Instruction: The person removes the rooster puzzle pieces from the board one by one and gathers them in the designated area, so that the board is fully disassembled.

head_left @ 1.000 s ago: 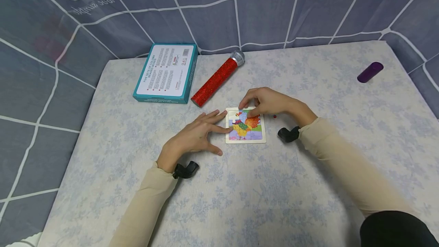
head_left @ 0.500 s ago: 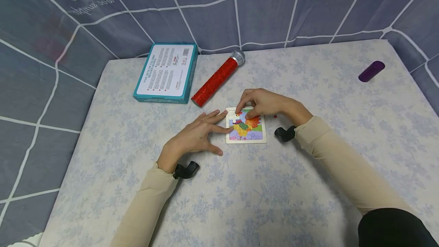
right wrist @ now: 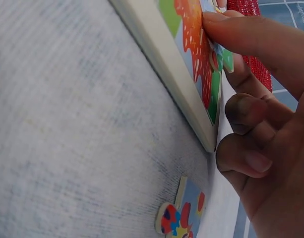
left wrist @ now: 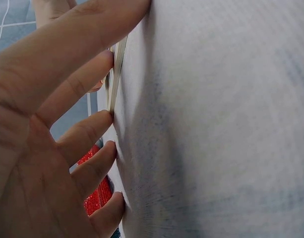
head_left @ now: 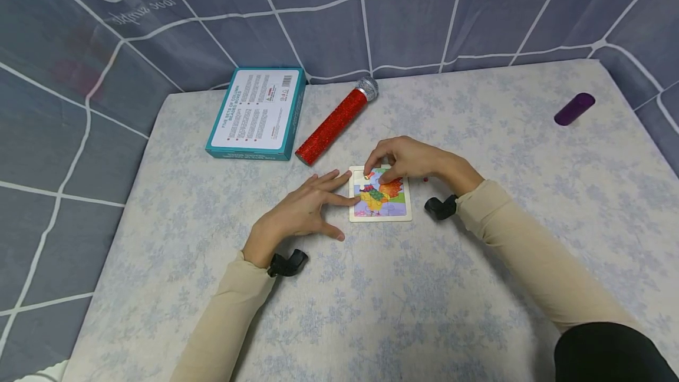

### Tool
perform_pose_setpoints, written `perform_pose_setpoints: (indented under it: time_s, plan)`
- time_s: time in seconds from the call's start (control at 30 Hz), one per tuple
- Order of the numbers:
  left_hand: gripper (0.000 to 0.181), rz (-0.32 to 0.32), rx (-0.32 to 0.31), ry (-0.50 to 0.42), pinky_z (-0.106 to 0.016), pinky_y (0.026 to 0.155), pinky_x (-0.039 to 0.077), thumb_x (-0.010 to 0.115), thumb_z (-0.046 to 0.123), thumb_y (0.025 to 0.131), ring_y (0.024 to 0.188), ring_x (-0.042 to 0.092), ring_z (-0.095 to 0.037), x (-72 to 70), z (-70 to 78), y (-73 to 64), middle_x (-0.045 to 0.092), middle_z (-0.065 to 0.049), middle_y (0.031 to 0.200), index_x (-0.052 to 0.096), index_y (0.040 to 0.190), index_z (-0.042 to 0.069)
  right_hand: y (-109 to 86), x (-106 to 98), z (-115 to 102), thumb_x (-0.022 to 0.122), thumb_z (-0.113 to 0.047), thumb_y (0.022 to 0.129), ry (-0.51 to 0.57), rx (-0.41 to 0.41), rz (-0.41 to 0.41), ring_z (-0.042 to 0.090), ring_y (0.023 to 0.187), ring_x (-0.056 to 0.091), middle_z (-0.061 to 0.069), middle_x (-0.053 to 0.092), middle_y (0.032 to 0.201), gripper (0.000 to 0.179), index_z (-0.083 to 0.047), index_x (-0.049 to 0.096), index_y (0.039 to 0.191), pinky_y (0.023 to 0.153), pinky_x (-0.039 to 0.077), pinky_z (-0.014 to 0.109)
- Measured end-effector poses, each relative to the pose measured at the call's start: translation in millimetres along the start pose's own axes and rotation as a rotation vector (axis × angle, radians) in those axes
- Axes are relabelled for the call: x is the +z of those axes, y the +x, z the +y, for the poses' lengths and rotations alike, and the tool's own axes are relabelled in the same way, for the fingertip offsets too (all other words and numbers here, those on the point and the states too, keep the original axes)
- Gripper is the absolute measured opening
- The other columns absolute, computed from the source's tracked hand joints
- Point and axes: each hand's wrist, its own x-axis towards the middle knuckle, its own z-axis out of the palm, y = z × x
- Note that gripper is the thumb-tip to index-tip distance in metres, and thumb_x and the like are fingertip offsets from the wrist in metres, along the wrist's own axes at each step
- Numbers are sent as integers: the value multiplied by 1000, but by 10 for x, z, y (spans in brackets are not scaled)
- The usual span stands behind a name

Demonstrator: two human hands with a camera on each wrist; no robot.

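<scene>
One loose piece [right wrist: 190, 208], right wrist clearest

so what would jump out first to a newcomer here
Probably the glittery red microphone first, lying slantwise right of the teal box. Next, the bright puzzle at the head view's center, its left side touched by the left hand, a piece pinched above it by the right hand.

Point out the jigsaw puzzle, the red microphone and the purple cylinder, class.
Jigsaw puzzle [head_left: 379, 196], head view: middle of its picture.
Red microphone [head_left: 335, 124], head view: glittery red handle.
Purple cylinder [head_left: 574, 109], head view: middle of its side.
</scene>
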Motion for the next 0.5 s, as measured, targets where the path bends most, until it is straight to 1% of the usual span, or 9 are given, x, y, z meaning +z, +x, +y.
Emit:
perform_pose_setpoints:
  time_s: [0.1,0.23,0.3,0.43,0.5]
  plan:
    - [75,-1,-4,1,-48,121,5,90,35,68,150,10,-24,3,2,0,25,-4,160,60,136,23,-10,6,-5,76,-4,83,26,5,10,22,77,48,4,61,102,25,-15,75,106,65,41,29]
    - [74,0,-6,3,-49,121,6,90,35,68,150,10,-24,6,3,5,25,-5,160,61,136,23,-29,6,-14,77,-4,83,82,23,25,20,68,46,6,60,97,33,-11,71,114,58,38,25]
    - [74,0,-6,3,-48,121,6,90,35,68,150,11,-24,6,3,7,25,-5,160,61,135,23,-37,4,-14,76,-6,83,107,44,37,19,64,46,6,60,96,33,-10,69,116,55,36,25]
    - [74,-3,-7,2,-48,121,6,90,34,69,150,11,-24,4,6,7,25,-4,160,60,136,23,-56,-4,1,74,-10,86,140,76,66,17,63,48,5,65,97,25,-8,72,110,57,37,25]
    - [74,-4,-8,3,-48,121,6,90,34,69,150,10,-24,2,6,6,24,-4,161,60,136,23,-64,-6,13,72,-9,87,174,84,73,17,68,53,5,68,98,21,-8,73,108,62,42,25]
